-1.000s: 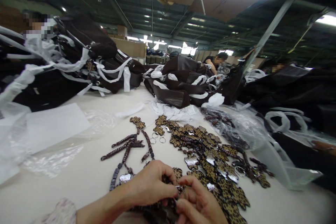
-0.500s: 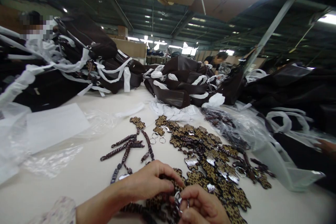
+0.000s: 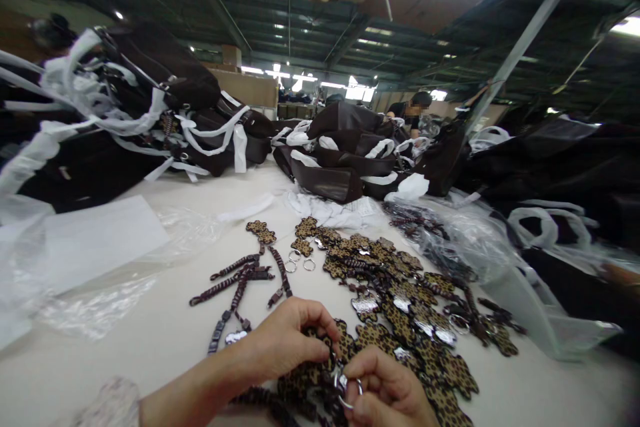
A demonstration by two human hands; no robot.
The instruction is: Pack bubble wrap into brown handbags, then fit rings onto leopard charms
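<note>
My left hand (image 3: 285, 340) pinches the edge of a leopard-print charm, thumb against forefinger, near the table's front edge. Close beside it, my right hand (image 3: 387, 390) grips a metal split ring (image 3: 346, 403) between thumb and fingers. The ring touches or nearly touches the charm's end; the exact join is too small to tell. Under and around both hands lie braided dark cords (image 3: 265, 397) and more leopard-print charms (image 3: 375, 339), some with shiny silver pieces. Loose split rings (image 3: 309, 265) rest farther up the table.
Dark bags with white-wrapped handles (image 3: 335, 173) are heaped across the back; another pile (image 3: 165, 67) rises at left. A clear plastic tray (image 3: 555, 340) stands at right beside plastic bags. White paper (image 3: 105, 243) lies at left. A person (image 3: 413, 113) is in the background.
My left fingers have shifted slightly, and more of the split ring shows between my hands. The hand at the far right edge has gone from view.
</note>
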